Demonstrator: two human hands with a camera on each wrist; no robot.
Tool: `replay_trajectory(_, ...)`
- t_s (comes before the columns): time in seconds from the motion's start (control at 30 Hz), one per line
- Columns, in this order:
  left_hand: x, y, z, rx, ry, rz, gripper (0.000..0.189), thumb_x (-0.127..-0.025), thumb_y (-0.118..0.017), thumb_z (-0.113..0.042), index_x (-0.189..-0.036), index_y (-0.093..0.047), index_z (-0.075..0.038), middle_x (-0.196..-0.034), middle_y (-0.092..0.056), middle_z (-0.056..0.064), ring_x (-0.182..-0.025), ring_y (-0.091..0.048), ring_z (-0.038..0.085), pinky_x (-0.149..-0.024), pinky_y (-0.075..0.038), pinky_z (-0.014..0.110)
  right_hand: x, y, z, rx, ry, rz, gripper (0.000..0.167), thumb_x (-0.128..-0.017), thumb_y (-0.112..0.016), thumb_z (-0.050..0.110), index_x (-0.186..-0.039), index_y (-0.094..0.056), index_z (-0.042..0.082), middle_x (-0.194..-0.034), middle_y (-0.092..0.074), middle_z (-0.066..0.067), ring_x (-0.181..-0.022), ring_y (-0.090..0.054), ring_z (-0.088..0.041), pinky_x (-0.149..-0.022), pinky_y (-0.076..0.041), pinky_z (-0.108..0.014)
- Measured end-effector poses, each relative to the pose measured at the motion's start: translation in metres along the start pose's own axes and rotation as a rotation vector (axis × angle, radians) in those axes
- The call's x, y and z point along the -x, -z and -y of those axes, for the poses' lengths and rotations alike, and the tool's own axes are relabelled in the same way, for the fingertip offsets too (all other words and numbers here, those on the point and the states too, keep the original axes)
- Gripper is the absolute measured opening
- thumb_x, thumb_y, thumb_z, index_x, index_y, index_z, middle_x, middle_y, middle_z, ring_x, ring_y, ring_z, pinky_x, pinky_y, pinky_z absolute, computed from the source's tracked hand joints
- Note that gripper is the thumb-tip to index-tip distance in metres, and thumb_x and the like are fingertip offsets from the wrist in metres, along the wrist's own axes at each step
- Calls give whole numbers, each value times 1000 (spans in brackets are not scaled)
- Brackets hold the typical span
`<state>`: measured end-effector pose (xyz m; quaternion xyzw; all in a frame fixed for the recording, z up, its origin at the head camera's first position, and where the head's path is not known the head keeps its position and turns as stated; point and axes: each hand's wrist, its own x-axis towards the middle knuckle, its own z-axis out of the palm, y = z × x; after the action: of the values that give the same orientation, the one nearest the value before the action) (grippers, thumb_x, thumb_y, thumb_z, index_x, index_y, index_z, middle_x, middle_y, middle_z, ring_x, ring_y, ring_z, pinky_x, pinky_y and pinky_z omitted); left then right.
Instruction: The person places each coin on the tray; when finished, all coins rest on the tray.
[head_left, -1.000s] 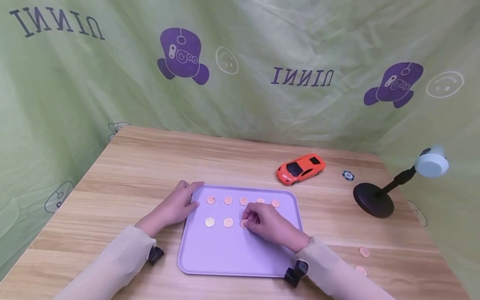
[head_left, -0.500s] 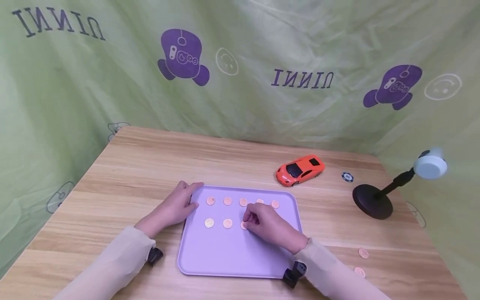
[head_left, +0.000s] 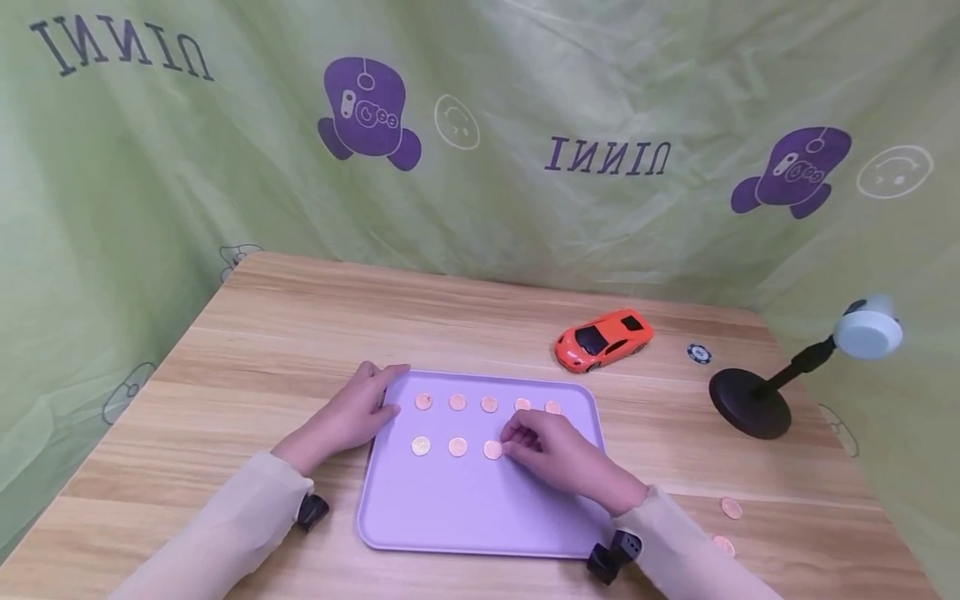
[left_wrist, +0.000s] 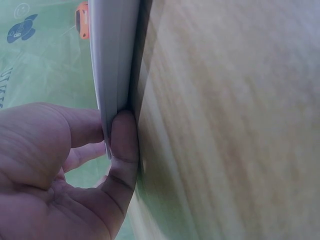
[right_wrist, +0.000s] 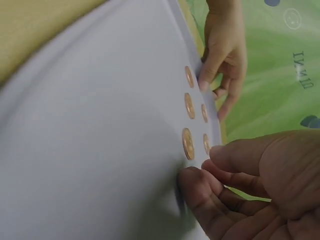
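Note:
A purple tray lies on the wooden table with two rows of copper-coloured coins on it. My left hand holds the tray's left back corner; in the left wrist view, thumb and fingers pinch the rim. My right hand hovers over the tray's right half, just right of the last coin in the front row of three. In the right wrist view, its thumb and fingertips stand apart beside that coin, holding nothing. The back row has several coins, including one, partly overlapped by the right hand.
An orange toy car stands behind the tray, with a blue-and-white poker chip to its right. A small lamp-like stand with a black base is further right. Two loose coins, one behind the other, lie near the right sleeve.
My right hand has let go of the third front-row coin and shifted slightly right, leaving it flat on the tray. The left hand stays at the tray's corner.

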<state>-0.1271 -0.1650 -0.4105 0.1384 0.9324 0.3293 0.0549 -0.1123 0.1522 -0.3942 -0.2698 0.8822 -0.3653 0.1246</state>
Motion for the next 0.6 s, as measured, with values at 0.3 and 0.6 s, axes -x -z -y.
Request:
replay_trajectory(0.3, 1, -1, -1, -4, 1, 5, 58, -97, -65, -1, -152, -48, 4, -104, -49, 17, -78, -47, 16, -71, -48, 28, 41, 25, -13, -2, -125, -84, 11, -100, -69, 13, -108, -73, 8, -101, -74, -2, -90, -66, -6, -79, -58, -21)
replay_trajectory(0.6, -1, 0, -1, -4, -12, -4, 57, -96, -65, 0, -151, -48, 5, -104, -49, 18, -78, -48, 16, -72, -48, 28, 96, 48, -40, 82, -312, -319, 12, -96, -73, 7, -107, -75, 10, -96, -74, 0, -83, -62, -1, -74, -58, -20)
